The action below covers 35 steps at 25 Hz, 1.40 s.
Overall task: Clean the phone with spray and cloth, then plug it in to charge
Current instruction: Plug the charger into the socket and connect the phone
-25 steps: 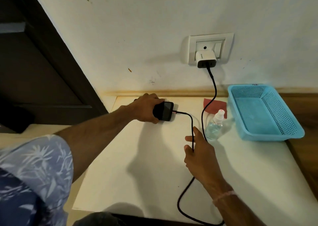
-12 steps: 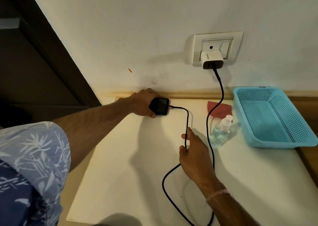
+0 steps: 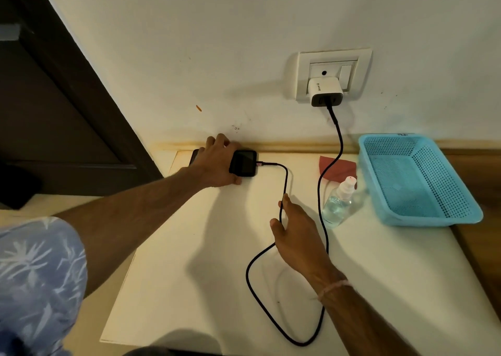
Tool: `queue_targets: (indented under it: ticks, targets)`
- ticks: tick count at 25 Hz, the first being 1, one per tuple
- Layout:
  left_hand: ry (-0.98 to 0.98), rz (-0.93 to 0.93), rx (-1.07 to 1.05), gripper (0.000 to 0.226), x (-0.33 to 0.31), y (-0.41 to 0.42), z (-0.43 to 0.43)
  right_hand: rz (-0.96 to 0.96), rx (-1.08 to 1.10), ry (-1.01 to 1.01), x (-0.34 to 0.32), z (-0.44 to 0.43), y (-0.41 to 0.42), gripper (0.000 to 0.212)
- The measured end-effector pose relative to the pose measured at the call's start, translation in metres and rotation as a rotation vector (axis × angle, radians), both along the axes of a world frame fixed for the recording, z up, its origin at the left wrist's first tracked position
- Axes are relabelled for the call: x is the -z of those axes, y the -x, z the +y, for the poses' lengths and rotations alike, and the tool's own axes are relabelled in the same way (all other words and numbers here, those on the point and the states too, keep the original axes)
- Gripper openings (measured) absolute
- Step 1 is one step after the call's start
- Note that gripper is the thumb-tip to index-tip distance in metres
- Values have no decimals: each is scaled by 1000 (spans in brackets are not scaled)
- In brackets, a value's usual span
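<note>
Since a second ago the phone [image 3: 243, 163] has moved back to the far edge of the table [image 3: 189, 288], close under the wall, and the cable [image 3: 249, 271] now bulges left in a wider loop. The left hand [image 3: 217, 163] grips the phone's left end. It lies flat, black, screen dark, with the cable plugged into its right end. The right hand [image 3: 298, 236] lies on the cable with thumb and forefinger either side. I cannot tell if it pinches. The cable runs up to the charger [image 3: 324, 88] in the wall socket [image 3: 303, 65].
</note>
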<state>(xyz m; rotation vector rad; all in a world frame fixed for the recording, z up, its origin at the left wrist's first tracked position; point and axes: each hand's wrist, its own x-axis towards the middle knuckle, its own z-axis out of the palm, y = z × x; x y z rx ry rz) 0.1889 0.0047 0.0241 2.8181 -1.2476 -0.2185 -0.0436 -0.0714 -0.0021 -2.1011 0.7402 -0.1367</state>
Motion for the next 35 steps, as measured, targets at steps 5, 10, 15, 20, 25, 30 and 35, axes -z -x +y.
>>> queue_targets:
  ticks: [5,10,15,20,25,30,35]
  targets:
    - [280,275,89,45,-6,84,27,56,-75,53,-6,-2,8,54]
    - [267,506,55,48,0,155,60,17,71,325,-18,-4,51,26]
    - [287,470,10,40,19,174,67,316,193,266,-12,-10,83,27]
    - [175,295,66,39,26,137,72,252,209,98,0,8,60,21]
    - [73,128,94,41,25,82,67,233,219,154,2,21,6,30]
    - [52,43,80,44,25,46,59,179,220,227,6,14,-30,43]
    - [59,57,64,67,27,59,65,64,-87,825,28,3,-34,39]
